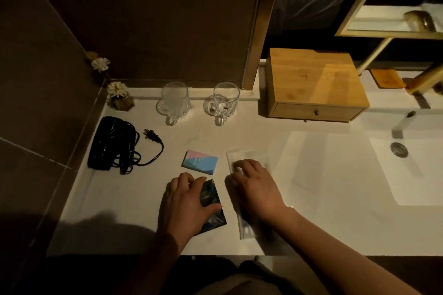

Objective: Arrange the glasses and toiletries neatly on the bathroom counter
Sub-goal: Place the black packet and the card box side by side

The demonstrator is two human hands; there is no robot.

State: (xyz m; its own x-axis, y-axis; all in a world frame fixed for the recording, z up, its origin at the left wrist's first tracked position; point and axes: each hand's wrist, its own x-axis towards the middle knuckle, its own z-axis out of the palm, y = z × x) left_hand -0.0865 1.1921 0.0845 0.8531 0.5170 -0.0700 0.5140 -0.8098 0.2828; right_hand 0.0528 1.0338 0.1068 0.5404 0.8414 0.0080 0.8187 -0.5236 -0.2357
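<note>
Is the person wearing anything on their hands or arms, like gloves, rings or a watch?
No gloves: both the left hand and the right hand are bare. No ring, watch or bracelet shows on either. The forearms are uncovered as far as the picture shows, with no sleeve cuff in view. The light is dim, so tiny things could be missed.

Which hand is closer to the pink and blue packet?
Left. The left hand sits just below the small pink and blue packet, holding a dark sachet; the right hand lies farther right.

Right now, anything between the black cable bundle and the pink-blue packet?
Head view: only the cable's plug end and bare counter between the cable bundle and the packet.
</note>
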